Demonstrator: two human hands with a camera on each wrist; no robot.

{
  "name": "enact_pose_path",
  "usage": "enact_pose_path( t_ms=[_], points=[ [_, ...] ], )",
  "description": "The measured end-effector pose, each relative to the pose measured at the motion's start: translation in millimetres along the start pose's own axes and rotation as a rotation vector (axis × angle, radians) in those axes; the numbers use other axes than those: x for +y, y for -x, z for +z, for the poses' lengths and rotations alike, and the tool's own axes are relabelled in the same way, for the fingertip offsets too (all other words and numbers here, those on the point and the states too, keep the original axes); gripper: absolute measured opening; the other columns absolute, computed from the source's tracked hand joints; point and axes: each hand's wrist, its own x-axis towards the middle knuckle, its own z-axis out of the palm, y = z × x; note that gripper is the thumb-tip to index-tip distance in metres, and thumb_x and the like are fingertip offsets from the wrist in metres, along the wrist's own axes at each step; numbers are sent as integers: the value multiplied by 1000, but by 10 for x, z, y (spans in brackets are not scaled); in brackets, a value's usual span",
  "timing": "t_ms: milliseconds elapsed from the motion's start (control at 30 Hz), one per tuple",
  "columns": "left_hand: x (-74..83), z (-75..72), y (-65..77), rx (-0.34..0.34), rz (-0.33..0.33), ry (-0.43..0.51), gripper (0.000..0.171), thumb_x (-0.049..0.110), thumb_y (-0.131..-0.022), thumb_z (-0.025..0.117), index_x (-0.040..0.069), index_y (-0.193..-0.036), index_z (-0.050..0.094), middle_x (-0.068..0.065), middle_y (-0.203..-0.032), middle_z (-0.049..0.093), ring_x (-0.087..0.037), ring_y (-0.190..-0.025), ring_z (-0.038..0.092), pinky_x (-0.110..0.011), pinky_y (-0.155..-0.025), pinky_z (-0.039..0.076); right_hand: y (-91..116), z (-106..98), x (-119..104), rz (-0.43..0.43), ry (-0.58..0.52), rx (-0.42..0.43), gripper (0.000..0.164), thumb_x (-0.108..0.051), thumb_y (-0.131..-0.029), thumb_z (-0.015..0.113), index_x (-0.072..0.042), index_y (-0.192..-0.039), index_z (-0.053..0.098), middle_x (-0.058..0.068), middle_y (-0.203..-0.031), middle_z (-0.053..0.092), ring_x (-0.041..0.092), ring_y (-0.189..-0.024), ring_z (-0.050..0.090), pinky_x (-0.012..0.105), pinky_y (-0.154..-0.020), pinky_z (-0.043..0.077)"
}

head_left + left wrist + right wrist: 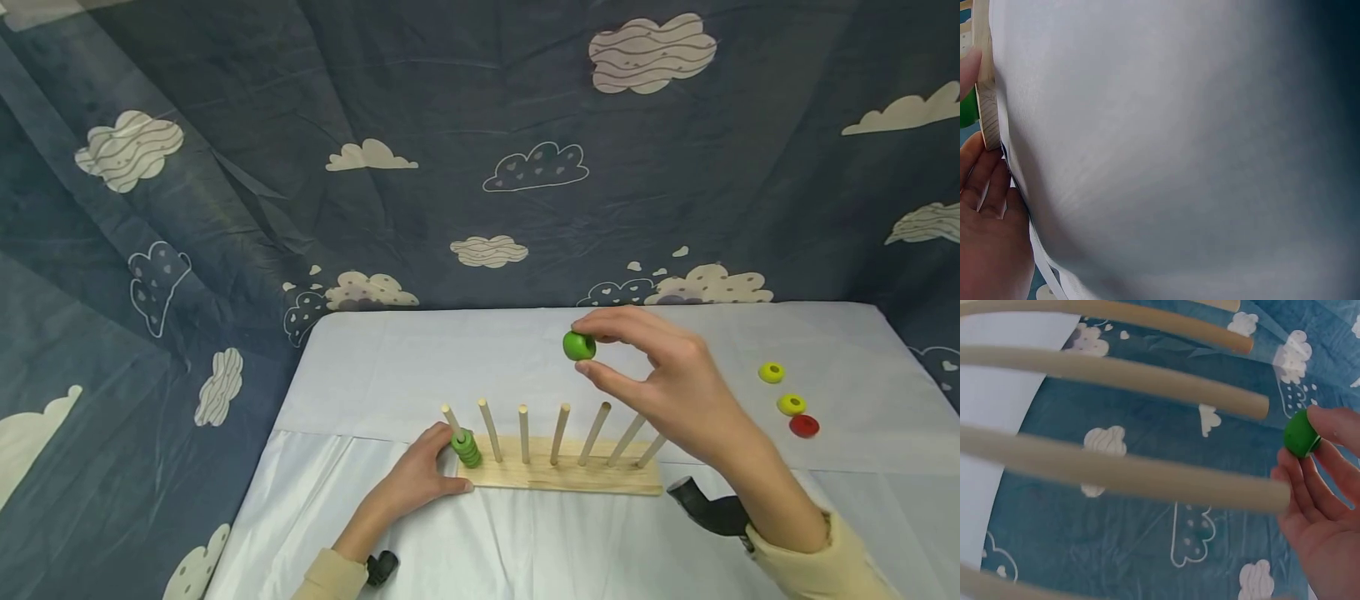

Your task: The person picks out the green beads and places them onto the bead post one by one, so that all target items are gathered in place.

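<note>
My right hand (675, 379) pinches a round green bead (575, 347) between thumb and fingers, raised above the pegs. The right wrist view shows that green bead (1300, 435) at the fingertips, beyond the ends of the wooden pegs (1197, 387). Below it lies a wooden peg board (555, 479) with a row of several upright pegs. Green rings (467, 451) are stacked on its leftmost peg. My left hand (418, 477) holds the board's left end, thumb at the front and fingers behind. In the left wrist view, the fingers touch the board's end (989, 119).
Two yellow beads (792, 405) and a red bead (805, 427) lie on the white cloth (442, 358) at the right. A dark blue curtain (450, 208) with clouds hangs behind the table. Black wrist devices (712, 510) sit below both wrists.
</note>
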Motion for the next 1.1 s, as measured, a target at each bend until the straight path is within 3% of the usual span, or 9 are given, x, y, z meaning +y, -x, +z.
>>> enact_pose_path(
  t_ms=[500, 1100],
  points=[
    [7, 5, 10, 2, -11, -5, 59, 30, -73, 87, 26, -125, 60, 12, -125, 53, -17, -130, 45, -42, -111, 35, -102, 220, -107, 15, -210, -79, 40, -3, -82, 79, -19, -116, 66, -11, -112, 64, 7, -103, 60, 24, -90, 51],
    [4, 11, 13, -6, -21, -8, 62, 33, -74, 85, 23, -129, 58, 10, -128, 53, -20, -133, 42, -44, -113, 32, -232, 499, -262, -4, -267, -125, 34, -11, -85, 78, -22, -116, 68, -13, -116, 63, 8, -105, 60, 29, -92, 50]
  ],
)
